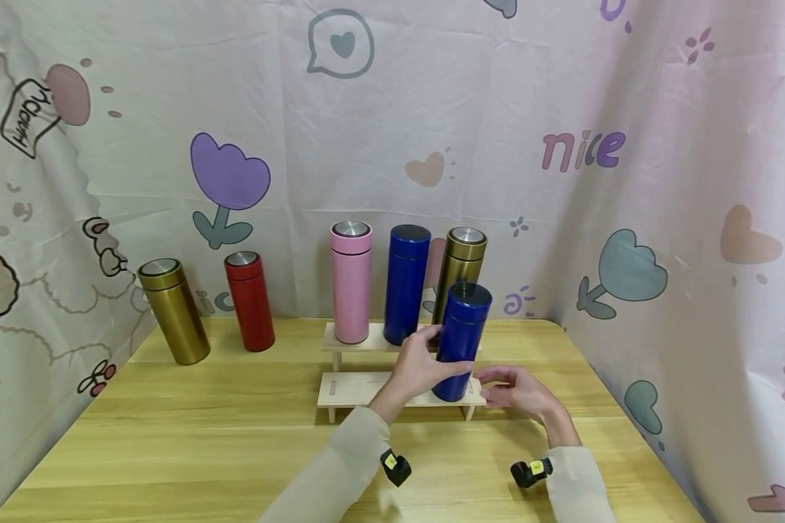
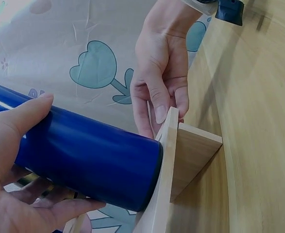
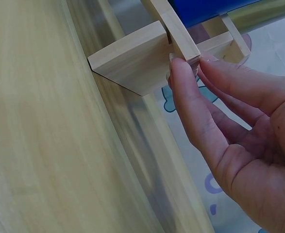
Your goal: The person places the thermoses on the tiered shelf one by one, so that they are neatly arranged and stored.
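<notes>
My left hand (image 1: 419,372) grips a blue thermos (image 1: 461,334) around its body, with the thumb on the near side. The base of that thermos meets the right end of the lower step of a two-tier wooden stand (image 1: 366,390); in the left wrist view it stands on the board. At that same end, my right hand (image 1: 523,394) pinches the board's edge between thumb and fingers, as the right wrist view shows. On the upper step stand a pink thermos (image 1: 351,290), another blue thermos (image 1: 405,287) and a gold thermos (image 1: 463,254), partly hidden behind the held one.
A second gold thermos (image 1: 175,316) and a red thermos (image 1: 251,305) stand at the table's back left. The wooden table (image 1: 203,443) ends at a printed curtain (image 1: 497,109) along the back and sides.
</notes>
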Available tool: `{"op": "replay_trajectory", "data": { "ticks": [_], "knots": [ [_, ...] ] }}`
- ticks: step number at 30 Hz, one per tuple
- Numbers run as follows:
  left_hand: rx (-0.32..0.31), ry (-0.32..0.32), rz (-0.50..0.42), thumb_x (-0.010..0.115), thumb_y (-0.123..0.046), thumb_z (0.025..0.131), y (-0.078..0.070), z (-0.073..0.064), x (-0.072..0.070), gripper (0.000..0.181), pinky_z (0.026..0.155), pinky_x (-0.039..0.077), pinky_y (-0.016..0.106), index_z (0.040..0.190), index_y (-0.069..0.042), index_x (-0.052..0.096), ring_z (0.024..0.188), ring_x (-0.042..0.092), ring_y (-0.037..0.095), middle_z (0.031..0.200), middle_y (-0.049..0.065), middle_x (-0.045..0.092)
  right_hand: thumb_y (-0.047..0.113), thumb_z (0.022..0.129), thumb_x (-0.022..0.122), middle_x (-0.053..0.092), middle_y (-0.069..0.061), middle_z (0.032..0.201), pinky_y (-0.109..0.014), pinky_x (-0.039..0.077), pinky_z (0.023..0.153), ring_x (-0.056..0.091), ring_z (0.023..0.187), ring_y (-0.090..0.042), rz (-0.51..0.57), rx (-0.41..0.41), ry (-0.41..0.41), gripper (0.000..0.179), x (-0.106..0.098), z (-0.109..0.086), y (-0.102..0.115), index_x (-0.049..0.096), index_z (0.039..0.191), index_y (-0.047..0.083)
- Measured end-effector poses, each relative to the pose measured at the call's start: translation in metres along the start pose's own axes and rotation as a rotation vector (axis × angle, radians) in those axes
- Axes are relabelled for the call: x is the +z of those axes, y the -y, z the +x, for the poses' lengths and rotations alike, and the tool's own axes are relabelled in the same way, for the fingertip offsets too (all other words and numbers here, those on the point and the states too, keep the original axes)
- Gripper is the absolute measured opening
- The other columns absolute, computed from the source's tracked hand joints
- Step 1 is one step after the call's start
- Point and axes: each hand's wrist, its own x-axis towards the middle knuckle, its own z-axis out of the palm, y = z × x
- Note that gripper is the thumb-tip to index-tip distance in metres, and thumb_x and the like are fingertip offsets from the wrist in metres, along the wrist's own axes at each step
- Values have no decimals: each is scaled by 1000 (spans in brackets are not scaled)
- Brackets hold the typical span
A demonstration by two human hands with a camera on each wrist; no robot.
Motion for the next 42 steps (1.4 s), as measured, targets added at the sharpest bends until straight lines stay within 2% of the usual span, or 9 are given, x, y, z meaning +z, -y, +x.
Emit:
{"op": "replay_trajectory", "data": {
  "ticks": [5,15,26,31,36,42],
  "knots": [
    [-19,-10,4,91,-42,77,-1,0,2,82,104,56,49,143,-9,57,122,66,28,137,9,66,10,97,69,56,-32,140,-41,64,91,73,101,-21,-9,-18,7,49,-1,0,0,54,141,-9],
    [-28,-24,-43,94,-38,74,-1,0,1,85,104,56,48,145,-15,53,121,66,28,137,9,66,12,96,71,57,-31,140,-39,64,90,73,102,-23,-6,-15,5,51,-2,0,-3,55,141,-8],
    [23,35,-9,92,-36,77,3,-3,-4,83,105,56,48,146,-15,51,123,65,28,139,9,64,12,97,71,60,-29,138,-40,64,90,73,101,-23,-11,-12,14,50,-2,0,-3,55,140,-7],
    [31,69,-46,93,-31,76,11,-5,-17,84,102,57,52,148,-18,50,124,63,29,139,8,63,13,97,72,61,-27,136,-40,64,90,73,101,-23,-4,-6,13,50,-1,1,-1,55,140,-7],
    [33,88,-35,92,-31,78,17,-12,-37,84,106,54,54,149,-15,50,130,61,33,143,11,60,12,96,72,61,-27,137,-39,64,91,72,101,-22,-5,-1,11,51,-1,2,-1,55,140,-7],
    [92,89,-21,90,-28,80,23,-23,-65,73,105,53,59,142,-9,57,125,65,34,137,15,65,12,96,72,58,-29,140,-39,64,90,73,101,-21,1,-1,3,52,-1,1,-2,54,141,-8]
  ]
}}
